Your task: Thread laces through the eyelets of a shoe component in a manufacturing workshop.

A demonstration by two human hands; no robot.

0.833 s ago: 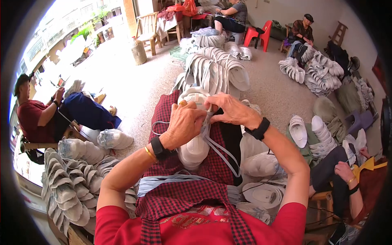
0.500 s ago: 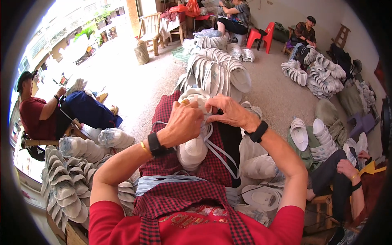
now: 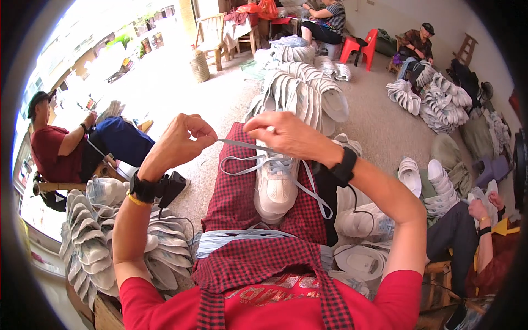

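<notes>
A white sneaker point(image 3: 275, 192) rests on my lap with its toe toward me. Pale grey-blue laces point(image 3: 275, 165) cross its front, and a loose loop hangs off either side. My left hand point(image 3: 184, 140), out to the left of the shoe, pinches the end of a lace point(image 3: 236, 143) pulled taut. That lace runs back toward the shoe beneath my right hand point(image 3: 289, 135). Over the ankle end of the shoe, my right hand is closed with curled fingers; what they hold is hidden. A bundle of light blue laces point(image 3: 236, 242) lies across my checked apron point(image 3: 247, 269).
Rows of nested white shoes point(image 3: 291, 96) stand ahead of me, with more stacks point(image 3: 91, 247) at my left and loose shoes point(image 3: 360, 261) at my right. Other people sit working at left, right and back. A red chair point(image 3: 360, 48) stands at the back.
My left hand has moved away from the shoe to the left, drawing a lace out taut. My right hand remains over the shoe, its fingers now more curled.
</notes>
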